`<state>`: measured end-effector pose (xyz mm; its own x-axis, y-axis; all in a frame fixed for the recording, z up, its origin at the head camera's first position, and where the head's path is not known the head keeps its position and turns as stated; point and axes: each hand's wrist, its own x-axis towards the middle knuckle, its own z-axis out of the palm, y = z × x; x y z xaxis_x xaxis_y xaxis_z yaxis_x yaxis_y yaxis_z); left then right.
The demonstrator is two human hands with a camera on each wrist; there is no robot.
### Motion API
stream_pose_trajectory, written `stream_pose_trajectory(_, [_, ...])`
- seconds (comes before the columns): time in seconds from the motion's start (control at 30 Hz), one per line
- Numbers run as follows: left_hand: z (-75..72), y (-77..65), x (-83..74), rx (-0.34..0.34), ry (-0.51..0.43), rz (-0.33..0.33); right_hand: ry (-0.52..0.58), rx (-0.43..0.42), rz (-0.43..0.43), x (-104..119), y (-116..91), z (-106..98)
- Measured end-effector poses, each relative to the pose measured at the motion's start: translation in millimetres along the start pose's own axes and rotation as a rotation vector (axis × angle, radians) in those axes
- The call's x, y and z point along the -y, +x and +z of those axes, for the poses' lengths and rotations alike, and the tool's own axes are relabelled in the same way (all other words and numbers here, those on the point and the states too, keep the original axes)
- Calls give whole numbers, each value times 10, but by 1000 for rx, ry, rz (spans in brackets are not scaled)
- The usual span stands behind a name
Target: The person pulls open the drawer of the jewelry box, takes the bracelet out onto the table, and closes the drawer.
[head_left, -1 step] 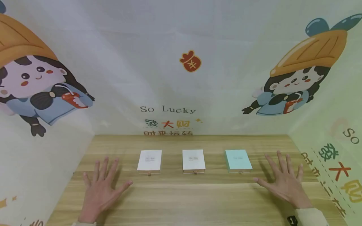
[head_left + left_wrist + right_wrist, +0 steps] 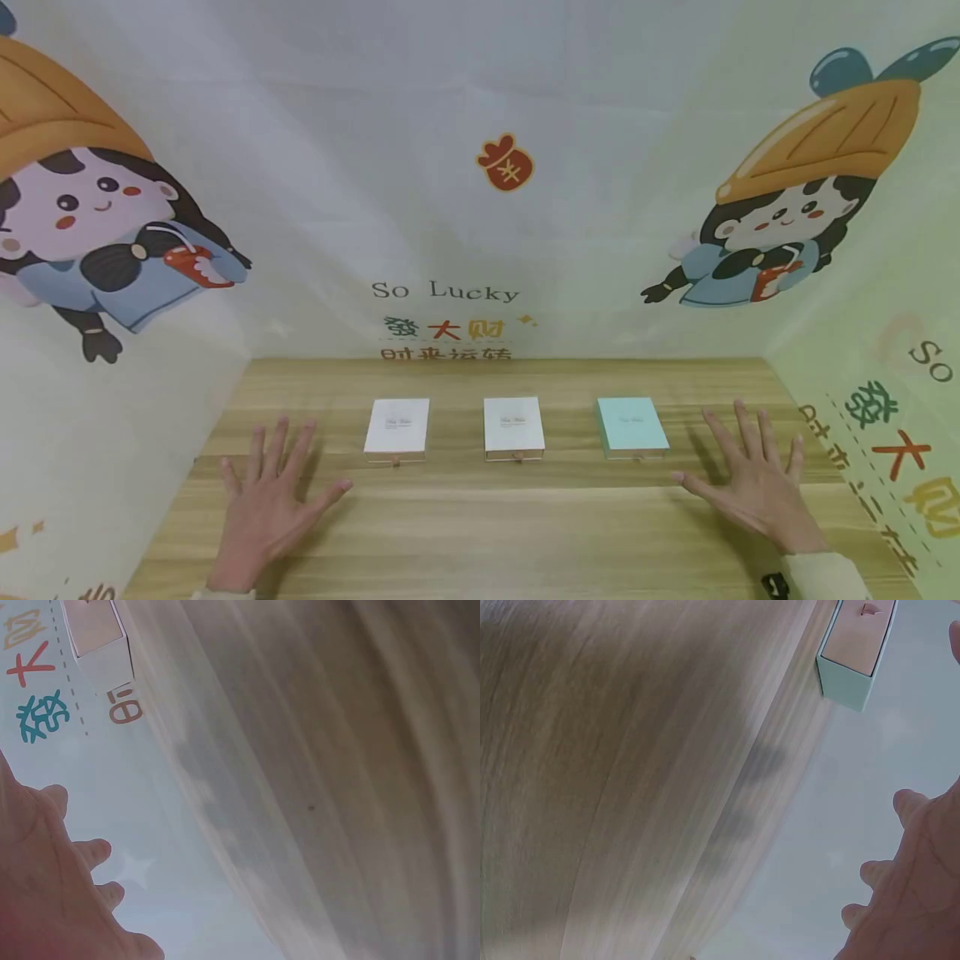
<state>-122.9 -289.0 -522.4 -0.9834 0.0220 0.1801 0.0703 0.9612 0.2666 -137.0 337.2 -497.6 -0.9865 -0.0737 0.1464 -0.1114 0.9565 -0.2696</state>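
Boxes (image 2: 513, 425), three in number, lie flat in a row on the tabletop (image 2: 517, 542), between the two hands and roughly level with their fingertips. Nearest the viewer, pale sleeves end at both wrists, the right sleeve (image 2: 823, 575) showing more fully than the left sleeve (image 2: 223, 595). A black band (image 2: 775, 585) is visible at the right wrist.

Left hand (image 2: 264, 510) and right hand (image 2: 753, 490) are well apart from each other, backs upward, fingers straight and fanned, thumbs pointing inward. Both wrist views show the fingers raised off the wood-grain surface, with blurred shadows cast on it.

Nearest the left hand, off its thumb side, is a white box (image 2: 397, 426). A second white box (image 2: 513, 423) occupies the middle position, well apart from either hand. Nearest the right hand is a mint-green box (image 2: 632, 423), near the thumb but separate from it. Each has a pinkish front panel with a small tab, facing the person; lid print is too small to read.

Beyond the hands and boxes, a pale cloth (image 2: 600, 250) rises behind the tabletop, printed with "So Lucky" lettering (image 2: 446, 290), coloured characters and a red pouch (image 2: 506, 163).
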Motion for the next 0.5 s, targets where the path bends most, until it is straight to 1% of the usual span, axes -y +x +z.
stream_pose_trajectory(0.33, [-15,-12,-22,-9,5,3,-5,3,-6,29,7,-3])
stream_pose_trajectory(0.5, [-17,-24,-23,13,9,-6,7,19,-9,90,16,-9])
